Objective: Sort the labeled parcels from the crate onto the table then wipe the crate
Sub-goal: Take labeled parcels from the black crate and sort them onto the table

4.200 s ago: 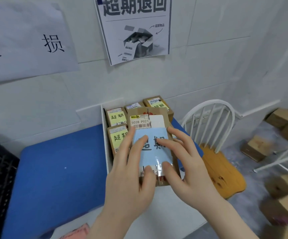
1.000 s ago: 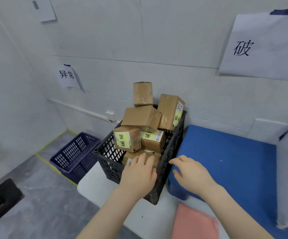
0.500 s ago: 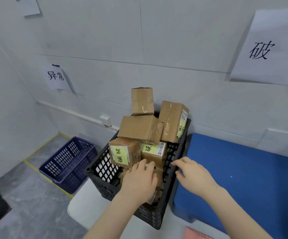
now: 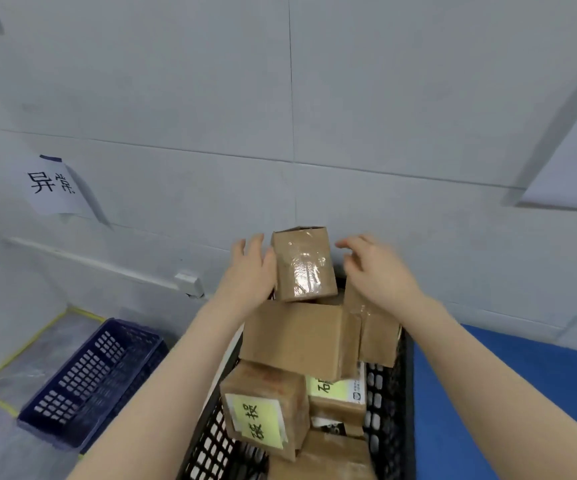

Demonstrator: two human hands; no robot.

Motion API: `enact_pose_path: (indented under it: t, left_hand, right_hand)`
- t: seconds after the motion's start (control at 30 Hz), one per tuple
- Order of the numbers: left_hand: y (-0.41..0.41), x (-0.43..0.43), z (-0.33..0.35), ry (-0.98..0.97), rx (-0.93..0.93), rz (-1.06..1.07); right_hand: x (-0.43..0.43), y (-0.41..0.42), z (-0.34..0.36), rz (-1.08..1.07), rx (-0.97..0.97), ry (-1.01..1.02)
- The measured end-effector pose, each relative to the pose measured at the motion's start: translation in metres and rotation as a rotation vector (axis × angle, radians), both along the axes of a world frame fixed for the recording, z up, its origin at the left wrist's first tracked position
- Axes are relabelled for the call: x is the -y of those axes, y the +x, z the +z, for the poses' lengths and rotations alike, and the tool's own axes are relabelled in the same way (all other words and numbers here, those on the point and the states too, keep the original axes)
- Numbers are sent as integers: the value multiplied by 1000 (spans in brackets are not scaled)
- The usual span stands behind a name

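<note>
The top parcel [image 4: 303, 264] stood on end at the peak of the heap in the black crate [image 4: 385, 403], its long axis close to upright and leaning a little, its taped face turned toward the camera. It rested on a larger flat box [image 4: 297, 339], which lay across the other parcels lower in the crate, among them one with a yellow label [image 4: 263, 412] near the front.

The parcel sat squarely between the two hands. The left hand [image 4: 250, 271] was the nearer one: its palm lay against or right at the parcel's left side, fingers spread and pointing up behind that edge. The right hand [image 4: 375, 268] hovered just beside the right side, fingers curled and open, with a visible gap of wall between fingertips and cardboard. Neither hand had closed, so the grip was wide, a bracket around the parcel and not yet a hold.

The coming move probably turned on the right hand crossing that gap, so that both palms could press the parcel's narrow sides and lift it straight up. Standing tall on a small footprint, it looked liable to tip backward toward the wall if pushed from one side only. The blue table surface [image 4: 522, 375] lay to the right of the crate.
</note>
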State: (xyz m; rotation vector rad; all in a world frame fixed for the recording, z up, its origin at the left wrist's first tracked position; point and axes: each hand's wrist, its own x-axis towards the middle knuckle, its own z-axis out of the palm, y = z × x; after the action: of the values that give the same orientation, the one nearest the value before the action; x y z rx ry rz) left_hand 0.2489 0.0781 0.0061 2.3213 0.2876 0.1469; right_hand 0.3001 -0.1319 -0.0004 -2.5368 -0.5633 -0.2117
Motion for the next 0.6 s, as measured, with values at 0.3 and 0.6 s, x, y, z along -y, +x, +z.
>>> enact_pose_path:
  t: [0.3, 0.6]
  left_hand:
    - [71, 6, 2, -389, -145, -61]
    - [22, 34, 1, -245, 256, -200]
  right_hand:
    - [-67, 51, 2, -6, -128, 77]
    - [-39, -7, 10, -44, 63, 332]
